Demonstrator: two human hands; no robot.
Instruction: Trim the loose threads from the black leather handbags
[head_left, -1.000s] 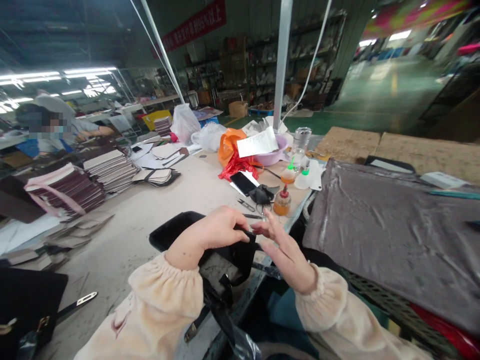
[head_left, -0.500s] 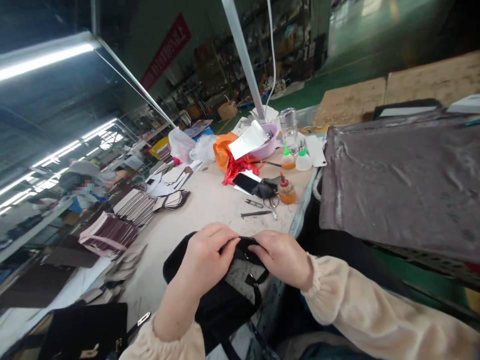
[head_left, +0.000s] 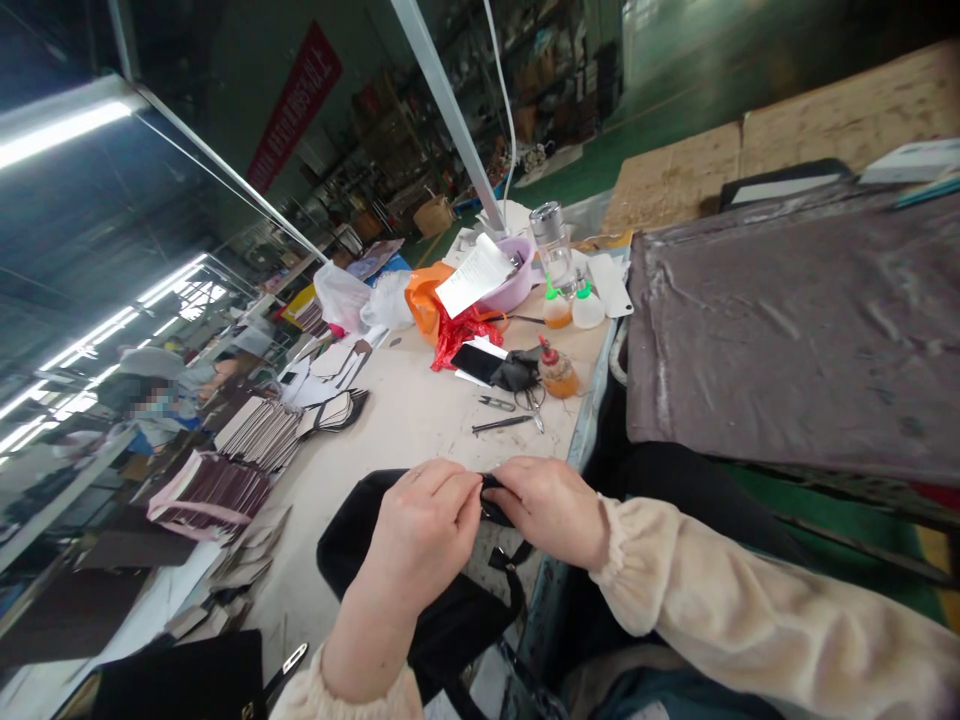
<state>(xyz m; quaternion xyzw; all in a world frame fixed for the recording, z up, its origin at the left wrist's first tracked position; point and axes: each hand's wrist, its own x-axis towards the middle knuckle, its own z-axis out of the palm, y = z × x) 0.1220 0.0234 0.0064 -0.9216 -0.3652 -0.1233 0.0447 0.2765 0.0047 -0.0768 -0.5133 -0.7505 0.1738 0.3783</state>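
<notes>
A black bag (head_left: pixel 349 530) with a strap and small metal fittings lies at the table's front edge, partly hidden under my hands and forearm. My left hand (head_left: pixel 420 530) is closed with thumb and fingers pinching its upper edge. Close beside it, my right hand (head_left: pixel 551 508) also pinches that edge, the fingertips of both hands nearly meeting. Below my right hand hangs a black strap (head_left: pixel 515 590) with a metal fitting. Another black piece (head_left: pixel 187 675) with gold-coloured hardware lies at the lower left.
Beyond my hands lie a black pen (head_left: pixel 501 424), thread snips (head_left: pixel 496 403), a phone (head_left: pixel 477 364) and a red-capped bottle (head_left: pixel 557 372). A purple basin (head_left: pixel 517 285) stands farther back. Stacked pieces (head_left: pixel 255 435) are on the left; a brown-covered surface (head_left: pixel 787 330) is on the right.
The camera view has shifted slightly, moving the background left. My left fingers are curled tighter, and my hands sit closer together on the bag's edge.
</notes>
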